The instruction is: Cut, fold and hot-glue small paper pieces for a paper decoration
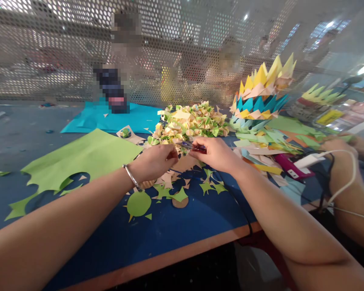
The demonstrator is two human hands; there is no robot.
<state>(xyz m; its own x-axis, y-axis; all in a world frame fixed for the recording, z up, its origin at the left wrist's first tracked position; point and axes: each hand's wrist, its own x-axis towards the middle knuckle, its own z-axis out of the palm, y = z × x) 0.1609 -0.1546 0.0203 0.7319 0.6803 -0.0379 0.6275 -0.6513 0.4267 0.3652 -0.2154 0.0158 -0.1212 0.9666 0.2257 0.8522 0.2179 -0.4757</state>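
Note:
My right hand [210, 151] has its fingers wrapped round a dark, slim tool with a reddish handle [198, 148], whose tip points left. Just left of it is my left hand [157, 161], with a silver bangle at the wrist; its fingers are curled together, and what they hold, if anything, is too small to make out. Behind both hands rises a heap of small folded green and cream paper pieces [197, 119]. Beneath them lie pinkish paper scraps [186, 163]. A round green paper piece [138, 203] lies near my left wrist.
A cut green sheet [87, 159] and a blue sheet [118, 117] lie left. At right are a spiky layered paper model [257, 101], paper strips [261, 151], a magenta box [294, 166] with a white cable, and another person's arm [346, 182]. A perforated screen [176, 52] stands behind.

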